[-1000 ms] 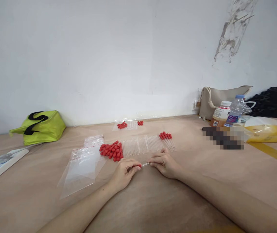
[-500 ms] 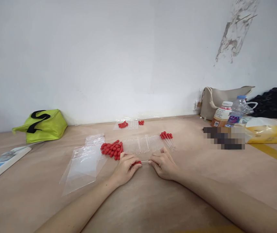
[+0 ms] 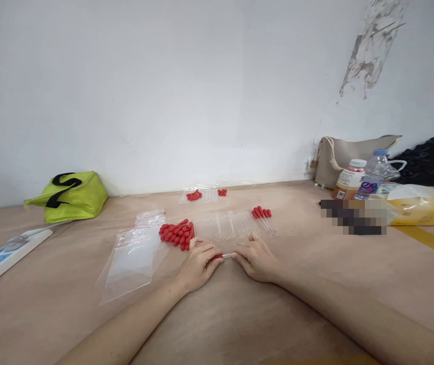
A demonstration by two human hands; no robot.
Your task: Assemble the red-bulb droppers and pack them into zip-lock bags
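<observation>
In the middle of the table, my left hand point(image 3: 201, 264) is closed on a red rubber dropper bulb point(image 3: 217, 256). My right hand point(image 3: 255, 259) pinches a clear dropper tube point(image 3: 227, 255), whose far end meets the bulb's mouth; the fingers hide most of both. Just beyond my hands lies a row of clear tubes point(image 3: 222, 225). A heap of loose red bulbs point(image 3: 177, 233) sits at the row's left end. On its right, several droppers with red bulbs fitted point(image 3: 262, 215) lie side by side.
Clear zip bags point(image 3: 131, 261) lie left of the bulbs. A bag of red bulbs and tubes point(image 3: 202, 195) rests by the wall. Around the edges are a green bag point(image 3: 78, 195), a power strip point(image 3: 7, 258), bottles point(image 3: 350, 180), a tissue pack point(image 3: 424, 205) and a grey bag point(image 3: 325, 165).
My hands have come slightly closer together, and less of the tube shows between them. The whole view has shifted a little.
</observation>
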